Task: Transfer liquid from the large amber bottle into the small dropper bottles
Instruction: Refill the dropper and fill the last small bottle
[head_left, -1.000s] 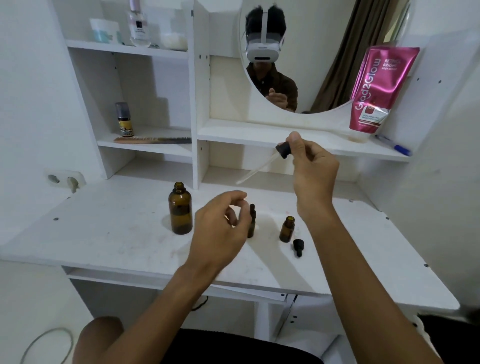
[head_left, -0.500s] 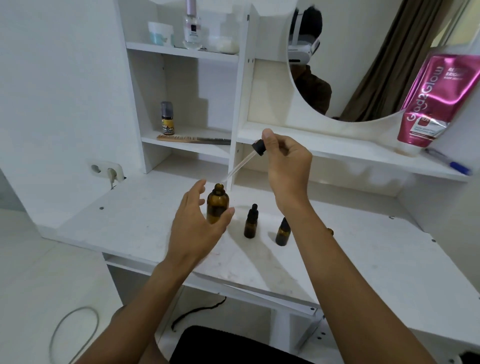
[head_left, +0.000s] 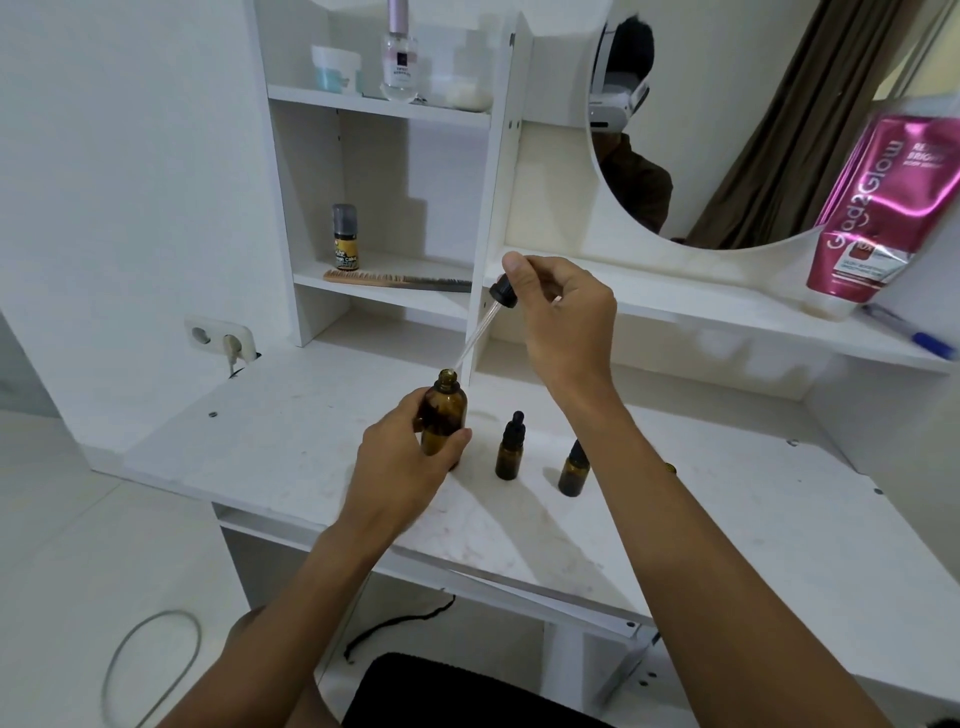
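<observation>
The large amber bottle (head_left: 444, 415) stands uncapped on the white desk (head_left: 291, 457), gripped around its body by my left hand (head_left: 410, 467). My right hand (head_left: 563, 317) pinches the black bulb of a glass dropper (head_left: 483, 325), tilted so its tip sits at the bottle's open mouth. To the right stand two small amber dropper bottles: one capped (head_left: 509, 449), and one (head_left: 574, 470) partly hidden behind my right forearm.
A shelf unit rises behind the desk with a small spray can (head_left: 345, 239), a comb (head_left: 397, 280) and jars above. A round mirror (head_left: 727, 130), a pink tube (head_left: 878, 218) and a blue pen (head_left: 930, 343) are at right. A wall socket (head_left: 221, 338) is at left.
My left hand left the capped small bottle, reached left and closed around the large amber bottle. My right hand brought the dropper's tip down to the bottle's mouth. The view shifted left.
</observation>
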